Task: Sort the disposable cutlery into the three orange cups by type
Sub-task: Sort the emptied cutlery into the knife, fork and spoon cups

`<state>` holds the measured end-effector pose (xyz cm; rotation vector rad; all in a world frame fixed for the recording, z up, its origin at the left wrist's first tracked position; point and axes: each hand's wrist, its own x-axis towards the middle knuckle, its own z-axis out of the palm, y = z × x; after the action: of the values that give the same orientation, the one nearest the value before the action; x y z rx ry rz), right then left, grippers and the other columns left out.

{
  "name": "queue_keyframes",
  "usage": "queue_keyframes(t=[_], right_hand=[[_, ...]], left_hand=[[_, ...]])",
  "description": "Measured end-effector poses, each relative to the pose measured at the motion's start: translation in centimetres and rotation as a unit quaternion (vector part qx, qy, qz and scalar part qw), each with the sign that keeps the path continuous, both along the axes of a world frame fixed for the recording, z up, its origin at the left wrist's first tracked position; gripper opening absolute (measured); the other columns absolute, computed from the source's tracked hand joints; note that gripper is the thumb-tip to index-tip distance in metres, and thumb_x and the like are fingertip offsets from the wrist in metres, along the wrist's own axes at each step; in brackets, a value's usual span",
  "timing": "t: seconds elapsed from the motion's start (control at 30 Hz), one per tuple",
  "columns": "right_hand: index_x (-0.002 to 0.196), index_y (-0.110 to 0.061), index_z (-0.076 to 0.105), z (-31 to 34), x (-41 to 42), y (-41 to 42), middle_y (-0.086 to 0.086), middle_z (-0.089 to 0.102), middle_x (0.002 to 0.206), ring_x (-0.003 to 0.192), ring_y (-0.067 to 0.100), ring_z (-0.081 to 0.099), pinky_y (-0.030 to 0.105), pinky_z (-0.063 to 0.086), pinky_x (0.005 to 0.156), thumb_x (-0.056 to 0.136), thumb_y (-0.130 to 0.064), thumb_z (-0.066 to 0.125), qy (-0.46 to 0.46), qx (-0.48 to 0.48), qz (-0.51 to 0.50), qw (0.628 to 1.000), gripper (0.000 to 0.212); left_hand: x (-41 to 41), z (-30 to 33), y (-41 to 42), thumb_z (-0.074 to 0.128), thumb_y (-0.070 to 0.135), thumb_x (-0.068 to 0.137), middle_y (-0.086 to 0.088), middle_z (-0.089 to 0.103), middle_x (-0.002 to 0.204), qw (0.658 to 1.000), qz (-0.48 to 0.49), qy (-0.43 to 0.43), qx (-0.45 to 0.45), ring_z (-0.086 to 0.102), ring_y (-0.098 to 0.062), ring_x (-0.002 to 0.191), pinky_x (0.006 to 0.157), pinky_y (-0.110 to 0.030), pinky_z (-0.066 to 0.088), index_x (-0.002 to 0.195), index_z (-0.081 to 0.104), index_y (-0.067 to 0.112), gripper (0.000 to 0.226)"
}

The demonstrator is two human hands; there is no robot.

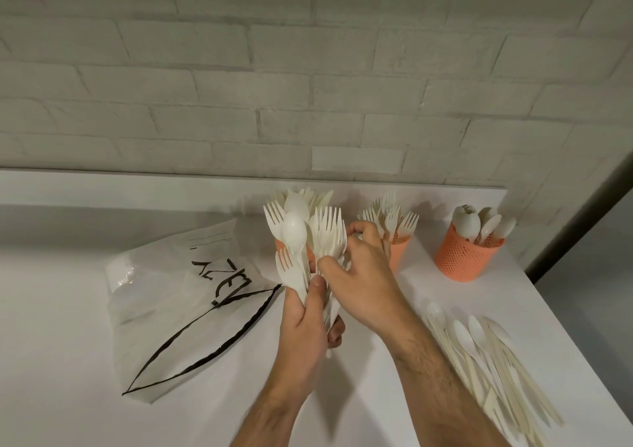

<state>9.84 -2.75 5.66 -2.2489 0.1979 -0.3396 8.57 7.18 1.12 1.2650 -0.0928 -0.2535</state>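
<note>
My left hand (305,323) grips a mixed bundle of white plastic forks and spoons (301,237) by the handles, held upright above the table. My right hand (363,268) pinches forks in that bundle from the right side. Behind the bundle stands an orange cup (279,244), mostly hidden, with knives sticking out of its top. A second orange cup (399,247) just right of my right hand holds forks. The third orange cup (464,258), farther right, holds spoons.
A crumpled clear plastic bag (178,295) with black lettering lies on the white table to the left. A loose pile of spoons and knives (486,361) lies at the right near the table's edge (565,326). A brick wall stands behind.
</note>
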Motion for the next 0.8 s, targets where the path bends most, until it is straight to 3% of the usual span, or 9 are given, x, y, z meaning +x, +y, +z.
queue_keyframes(t=[0.17,0.27,0.37,0.47,0.63,0.73,0.8], right_hand=[[0.109,-0.037,0.071,-0.1,-0.2,-0.1,-0.025,0.035,0.117,0.119,0.003,0.027,0.030,0.031,0.103,0.084,-0.048,0.071,-0.022,-0.033,-0.021,0.999,0.027],[0.092,-0.034,0.078,0.2,-0.1,-0.7,-0.033,0.040,0.109,0.118,0.000,0.030,0.040,0.033,0.111,0.078,-0.045,0.080,-0.020,0.011,-0.016,1.000,0.018],[0.082,-0.033,0.080,0.4,-0.1,-0.8,-0.036,0.045,0.108,0.115,0.003,0.050,0.043,0.052,0.094,0.073,-0.037,0.086,-0.025,0.075,-0.005,0.997,0.011],[0.085,-0.031,0.079,0.6,-0.1,-0.6,-0.033,0.047,0.111,0.102,0.002,0.060,0.040,0.059,0.081,0.074,-0.028,0.087,-0.026,0.120,0.010,0.992,0.014],[0.106,-0.027,0.076,0.3,-0.1,-0.5,-0.026,0.047,0.125,0.106,-0.008,0.055,0.020,0.050,0.091,0.085,-0.022,0.078,-0.036,0.166,0.041,0.985,0.022],[0.112,-0.032,0.066,0.2,-0.2,0.1,-0.015,0.048,0.128,0.112,-0.001,0.057,0.022,0.050,0.098,0.095,-0.020,0.066,-0.049,0.242,0.056,0.967,0.021],[0.104,-0.042,0.057,0.2,-0.4,0.6,-0.012,0.046,0.125,0.109,0.004,0.060,0.023,0.054,0.089,0.100,-0.021,0.057,-0.055,0.271,0.054,0.960,0.021]], left_hand=[[0.2,-0.3,0.1,0.039,0.032,0.104,0.008,0.048,0.061,0.997,-0.002,-0.058,0.049,0.039,-0.011,0.050,0.046,-0.024,0.034,0.133,0.045,0.021,0.032],[-0.2,-0.3,0.2,0.040,0.031,0.103,0.009,0.054,0.068,0.998,-0.003,-0.046,0.043,0.042,-0.012,0.054,0.047,-0.024,0.036,0.135,0.043,0.025,0.032],[-0.6,0.1,0.1,0.039,0.033,0.103,0.011,0.057,0.066,1.000,0.007,-0.004,0.006,0.042,-0.010,0.053,0.045,-0.022,0.035,0.133,0.046,0.022,0.032],[-0.7,0.6,0.0,0.041,0.035,0.102,0.005,0.055,0.061,0.999,0.025,0.033,-0.018,0.042,-0.012,0.049,0.043,-0.023,0.034,0.122,0.053,0.021,0.027],[-0.5,1.2,-0.1,0.043,0.031,0.103,0.000,0.050,0.060,0.998,0.028,0.039,-0.031,0.041,-0.014,0.046,0.041,-0.023,0.032,0.111,0.054,0.015,0.021],[-0.4,1.5,0.0,0.045,0.031,0.101,-0.002,0.049,0.062,0.999,-0.004,0.028,-0.039,0.042,-0.014,0.046,0.044,-0.024,0.035,0.115,0.055,0.008,0.028],[-0.4,1.9,0.2,0.049,0.031,0.098,-0.005,0.049,0.061,0.997,-0.030,0.031,-0.058,0.042,-0.015,0.047,0.046,-0.025,0.036,0.112,0.056,0.006,0.029]])
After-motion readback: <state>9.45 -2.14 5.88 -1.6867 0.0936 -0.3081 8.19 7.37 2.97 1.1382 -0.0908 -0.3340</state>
